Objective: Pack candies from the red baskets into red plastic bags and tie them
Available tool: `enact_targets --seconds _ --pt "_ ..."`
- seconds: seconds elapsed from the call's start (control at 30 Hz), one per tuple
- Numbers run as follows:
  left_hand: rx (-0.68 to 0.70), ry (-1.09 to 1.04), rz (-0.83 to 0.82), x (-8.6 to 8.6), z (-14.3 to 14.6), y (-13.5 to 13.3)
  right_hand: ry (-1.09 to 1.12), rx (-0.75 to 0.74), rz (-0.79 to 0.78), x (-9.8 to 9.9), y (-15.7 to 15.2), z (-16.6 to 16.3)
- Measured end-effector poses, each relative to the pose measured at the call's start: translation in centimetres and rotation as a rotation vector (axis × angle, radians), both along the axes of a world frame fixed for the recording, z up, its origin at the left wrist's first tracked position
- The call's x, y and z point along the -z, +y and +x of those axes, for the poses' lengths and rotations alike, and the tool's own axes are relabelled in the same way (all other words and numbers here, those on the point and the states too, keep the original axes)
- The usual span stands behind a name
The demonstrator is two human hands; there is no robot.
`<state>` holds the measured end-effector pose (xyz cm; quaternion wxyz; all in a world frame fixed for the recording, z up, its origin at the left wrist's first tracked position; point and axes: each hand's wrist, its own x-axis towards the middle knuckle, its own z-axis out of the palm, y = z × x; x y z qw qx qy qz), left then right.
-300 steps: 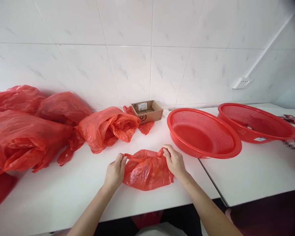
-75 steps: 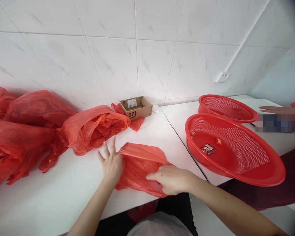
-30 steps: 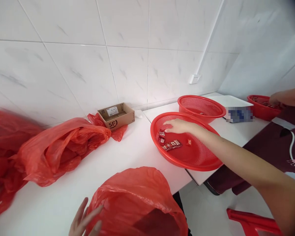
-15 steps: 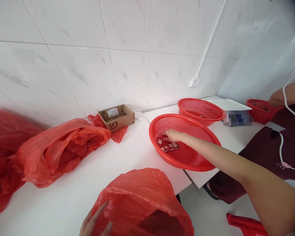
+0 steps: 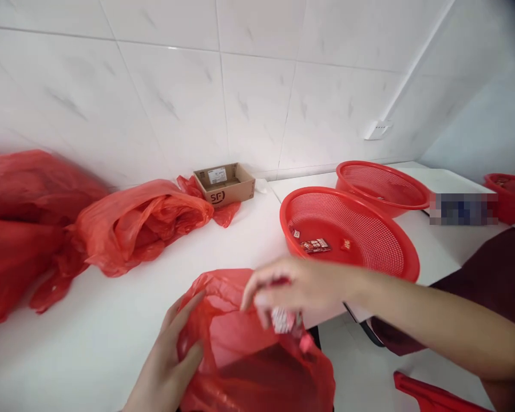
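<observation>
My left hand (image 5: 167,349) has its fingers hooked over the left side of a red plastic bag (image 5: 253,377), whose mouth is spread wide at the table's front edge. Over that mouth is my right hand (image 5: 287,286), slightly blurred, with its fingers closed around small red-and-white packets (image 5: 283,320). The packets hang below the palm; their print is unreadable. Just behind the right hand stands a large red plastic basket (image 5: 347,200) with perforated sides. A few small packets lie on its floor, among them a dark red printed packet (image 5: 315,245).
More red plastic bags (image 5: 133,223) lie bunched at the left. An open cardboard box (image 5: 225,186) stands by the wall. A second red basket (image 5: 381,183) and a white tray (image 5: 446,182) are at the back right. Another person's dark red clothing (image 5: 476,269) shows at right.
My right hand has come out of the large basket to above the bag, with packets in its grasp. The left hand shows more fully at the bag's rim. The view has shifted left.
</observation>
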<state>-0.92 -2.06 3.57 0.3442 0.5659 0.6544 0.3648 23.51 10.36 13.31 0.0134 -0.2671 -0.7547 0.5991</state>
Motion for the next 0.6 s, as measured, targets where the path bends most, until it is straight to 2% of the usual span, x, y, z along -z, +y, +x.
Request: enact_targets --seconds 0.03,0.1,0.17,0.23,0.3,0.4,0.5,0.6 --pt "0.034 0.015 -0.002 -0.7 0.3 0.4 -0.036 -0.058 0.056 0.8 -1.4 -1.1" --pt "0.08 0.034 0.0 -1.6 0.7 1.1 -0.18 -0.031 0.246 2.6 -2.6 -2.5" --pt "0.112 0.03 -0.005 -2.0 0.9 1.4 -0.283 0.08 0.414 4.0 -2.0 -3.1" --pt "0.115 0.013 0.009 -2.0 0.9 1.4 -0.286 0.143 0.479 4.4 -0.6 -2.8" --pt "0.105 -0.002 0.024 -1.7 0.6 1.5 -0.256 0.139 0.485 3.9 0.6 -2.2" --pt "0.072 -0.013 0.02 -1.1 0.2 1.5 -0.197 0.18 0.485 2.0 1.6 -1.0" --pt "0.029 -0.022 0.039 -0.8 -0.1 1.3 -0.121 0.329 0.489 -0.1 2.5 0.7" --pt "0.011 -0.045 0.027 -0.9 0.0 0.8 -0.194 0.502 0.557 -1.1 4.9 4.3"
